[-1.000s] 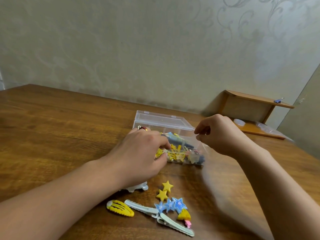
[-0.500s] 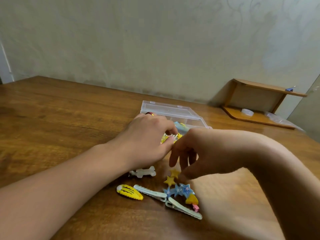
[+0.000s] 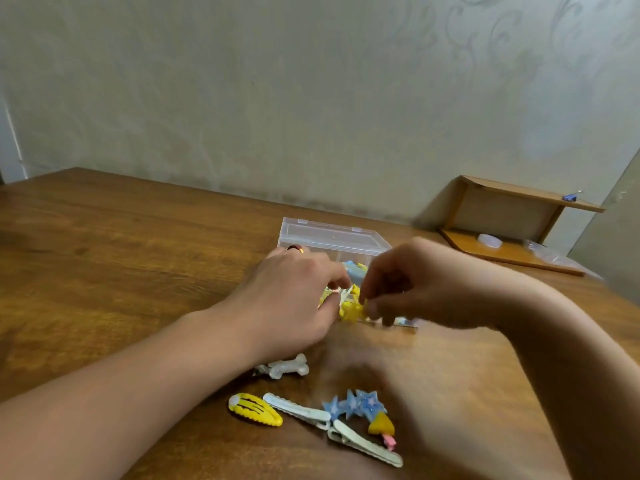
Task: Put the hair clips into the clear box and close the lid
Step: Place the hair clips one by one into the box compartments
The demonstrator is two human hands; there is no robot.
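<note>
- Pinching a yellow star clip (image 3: 352, 311) at the near edge of the box (image 3: 332, 237), the right hand (image 3: 433, 289) has fingertips closed on it.
- Left hand (image 3: 294, 299) grips the box's near side, fingers curled, steadying it; lid open, tipped back.
- Best move, I'd say: carry the star clear over the rim, release low so nothing bounces out.
- Loose on the table (image 3: 104, 254), nearer: bone clip (image 3: 287, 367), yellow snap clip (image 3: 254, 409), blue star clip (image 3: 356, 403).
- No readable writing anywhere.
</note>
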